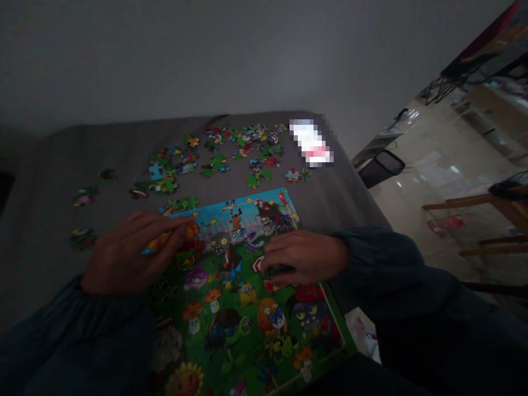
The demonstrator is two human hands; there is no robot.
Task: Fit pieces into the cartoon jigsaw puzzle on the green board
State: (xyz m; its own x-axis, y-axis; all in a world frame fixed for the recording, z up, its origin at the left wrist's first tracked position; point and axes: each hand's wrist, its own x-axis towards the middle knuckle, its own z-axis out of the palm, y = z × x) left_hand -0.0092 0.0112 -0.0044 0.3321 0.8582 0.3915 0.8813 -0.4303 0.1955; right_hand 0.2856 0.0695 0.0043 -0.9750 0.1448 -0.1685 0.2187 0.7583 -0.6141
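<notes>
A colourful cartoon jigsaw puzzle board [231,357] lies in front of me, with a blue sky strip on top and green ground below. My left hand [127,250] rests at the board's upper left corner, fingers stretched out flat over its edge and covering part of the picture. Over the right half, my right hand [303,256] is curled with fingertips down on the board. A red-and-white arrow shape [258,265] shows beside its fingers; whatever lies under the fingertips is hidden.
Loose puzzle pieces [177,162] are scattered beyond the board on the grey cloth surface [119,159]. A lit phone [311,143], pixelated, lies at the far right. A pale wall stands behind. To the right are the tiled floor [437,148] and a wooden stool [470,204].
</notes>
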